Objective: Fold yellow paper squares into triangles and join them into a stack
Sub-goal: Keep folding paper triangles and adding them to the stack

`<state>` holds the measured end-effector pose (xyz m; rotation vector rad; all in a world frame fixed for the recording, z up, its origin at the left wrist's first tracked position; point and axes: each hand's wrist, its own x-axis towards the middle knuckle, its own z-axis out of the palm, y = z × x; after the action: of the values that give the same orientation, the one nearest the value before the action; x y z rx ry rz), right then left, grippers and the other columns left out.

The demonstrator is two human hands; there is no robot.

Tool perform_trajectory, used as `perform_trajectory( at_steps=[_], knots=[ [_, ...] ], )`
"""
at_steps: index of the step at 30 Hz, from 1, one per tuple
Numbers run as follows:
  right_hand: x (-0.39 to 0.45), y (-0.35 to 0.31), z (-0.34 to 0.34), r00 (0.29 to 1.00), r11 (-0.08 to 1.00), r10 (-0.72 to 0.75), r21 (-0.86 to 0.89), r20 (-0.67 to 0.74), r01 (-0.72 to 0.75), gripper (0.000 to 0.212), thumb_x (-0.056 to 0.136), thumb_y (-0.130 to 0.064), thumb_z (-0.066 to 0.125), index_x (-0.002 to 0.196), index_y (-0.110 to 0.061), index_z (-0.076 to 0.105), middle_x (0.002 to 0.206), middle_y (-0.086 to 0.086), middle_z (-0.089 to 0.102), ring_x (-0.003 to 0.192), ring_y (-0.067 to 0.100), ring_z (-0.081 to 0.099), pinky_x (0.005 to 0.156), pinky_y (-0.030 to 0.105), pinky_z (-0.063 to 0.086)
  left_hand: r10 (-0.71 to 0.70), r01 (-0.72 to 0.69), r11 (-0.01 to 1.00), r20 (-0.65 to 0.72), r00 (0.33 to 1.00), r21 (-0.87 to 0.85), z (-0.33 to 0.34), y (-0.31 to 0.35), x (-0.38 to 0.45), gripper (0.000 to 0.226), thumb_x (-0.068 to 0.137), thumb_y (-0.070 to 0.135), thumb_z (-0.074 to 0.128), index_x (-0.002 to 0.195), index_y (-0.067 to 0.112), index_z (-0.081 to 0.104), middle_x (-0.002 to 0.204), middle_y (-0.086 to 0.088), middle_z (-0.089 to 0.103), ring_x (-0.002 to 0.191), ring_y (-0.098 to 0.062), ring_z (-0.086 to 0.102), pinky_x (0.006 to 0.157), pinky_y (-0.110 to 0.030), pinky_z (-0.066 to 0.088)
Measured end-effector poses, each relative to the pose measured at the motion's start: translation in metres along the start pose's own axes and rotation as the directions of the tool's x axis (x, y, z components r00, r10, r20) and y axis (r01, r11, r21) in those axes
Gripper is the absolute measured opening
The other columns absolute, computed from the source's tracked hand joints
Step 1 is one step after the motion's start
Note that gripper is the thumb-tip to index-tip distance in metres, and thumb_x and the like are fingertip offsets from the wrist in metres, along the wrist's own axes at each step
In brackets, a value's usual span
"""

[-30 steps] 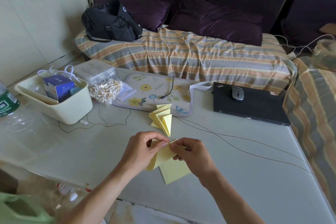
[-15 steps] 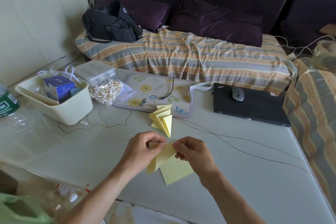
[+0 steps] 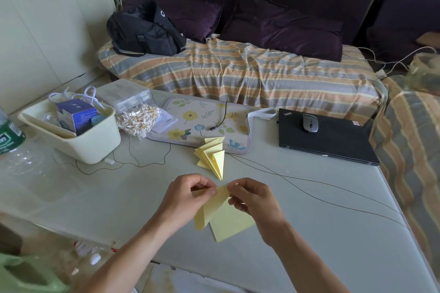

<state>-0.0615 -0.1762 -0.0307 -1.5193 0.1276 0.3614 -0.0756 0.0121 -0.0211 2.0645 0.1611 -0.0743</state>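
Already we have a joined stack of triangles (image 3: 212, 157) lying beyond the grip. Both our left hand (image 3: 190, 197) and right hand (image 3: 253, 200) pinch the yellow paper (image 3: 223, 216), its fold unfinished.

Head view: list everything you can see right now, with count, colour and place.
paper sheet: one, yellow, held above table's near edge
folded stack: one, yellow, table centre
table: one, pale grey
bin: one, cream, left
mat: one, floral, behind stack
laptop: one, black, right, closed
mouse: one, grey, on laptop
bag: one, black, on sofa
left hand: pinches sheet's top
right hand: pinches sheet's top
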Motion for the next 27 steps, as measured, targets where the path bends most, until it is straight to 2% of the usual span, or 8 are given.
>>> perform_trajectory(
  at_steps=[4,6,12,15,18,24,27],
  knots=[
    [-0.0001,0.0006,0.0006,1.000,1.000,-0.014,-0.005,-0.002,0.014,0.008,0.094,-0.013,0.069,0.089,-0.007,0.073,0.076,0.005,0.070,0.072,0.016,0.065,0.074,0.027,0.053,-0.030,0.030,1.000,0.021,0.999,0.001,0.0012,0.0018,-0.0017,0.009,0.089,0.026,0.073,0.081,0.026,0.077,0.078,0.010,0.074,0.069,0.001,0.063,0.061,-0.011,0.044],
    [0.0000,0.0004,0.0011,1.000,1.000,-0.014,-0.023,-0.003,0.014,0.009,0.094,-0.013,0.069,0.089,-0.007,0.073,0.074,0.004,0.070,0.071,0.015,0.065,0.073,0.025,0.053,-0.046,0.046,0.999,0.038,0.998,0.006,0.0020,0.0026,-0.0024,0.009,0.089,0.025,0.071,0.081,0.025,0.076,0.078,0.006,0.074,0.068,-0.001,0.061,0.062,-0.014,0.044],
    [0.0005,0.0000,0.0015,1.000,0.998,-0.012,-0.055,0.004,0.012,0.009,0.094,-0.015,0.069,0.088,-0.009,0.073,0.072,0.001,0.070,0.069,0.012,0.064,0.071,0.024,0.051,-0.056,0.052,0.998,0.086,0.995,0.046,0.0017,0.0033,-0.0024,0.011,0.090,0.027,0.068,0.084,0.027,0.077,0.082,0.008,0.075,0.077,-0.007,0.067,0.068,-0.019,0.048],
    [0.0007,0.0005,0.0030,1.000,0.998,-0.016,-0.068,-0.012,0.015,0.010,0.094,-0.014,0.069,0.088,-0.008,0.074,0.071,0.001,0.070,0.067,0.011,0.063,0.069,0.022,0.051,-0.051,0.042,0.995,0.099,0.994,0.090,0.0013,0.0032,-0.0028,0.014,0.090,0.028,0.066,0.082,0.027,0.078,0.080,0.012,0.074,0.071,0.001,0.063,0.065,-0.016,0.046],
    [0.0005,0.0009,0.0039,0.999,0.998,-0.029,-0.063,-0.041,0.026,0.014,0.094,-0.016,0.068,0.088,-0.006,0.076,0.070,0.003,0.069,0.066,0.012,0.062,0.070,0.024,0.051,-0.053,0.044,0.994,0.092,0.994,0.099,0.0010,0.0032,-0.0030,0.014,0.090,0.028,0.067,0.082,0.027,0.078,0.080,0.013,0.074,0.070,0.004,0.062,0.062,-0.013,0.045],
    [0.0008,0.0023,0.0045,0.997,0.997,-0.031,-0.073,-0.066,0.026,0.019,0.097,-0.018,0.065,0.088,-0.005,0.077,0.071,0.002,0.070,0.068,0.013,0.064,0.073,0.028,0.052,-0.055,0.047,0.993,0.079,0.995,0.107,0.0008,0.0021,-0.0033,0.014,0.088,0.027,0.067,0.079,0.026,0.078,0.078,0.012,0.074,0.070,0.001,0.063,0.064,-0.016,0.047],
    [0.0007,0.0031,0.0051,1.000,0.999,0.009,-0.045,-0.026,-0.010,0.021,0.097,-0.022,0.066,0.092,-0.004,0.076,0.074,0.003,0.070,0.071,0.015,0.065,0.075,0.030,0.053,-0.061,0.053,0.993,0.075,0.995,0.101,0.0016,0.0021,-0.0032,0.016,0.089,0.027,0.066,0.079,0.024,0.078,0.077,0.011,0.074,0.068,0.000,0.061,0.064,-0.019,0.046]
  ],
)
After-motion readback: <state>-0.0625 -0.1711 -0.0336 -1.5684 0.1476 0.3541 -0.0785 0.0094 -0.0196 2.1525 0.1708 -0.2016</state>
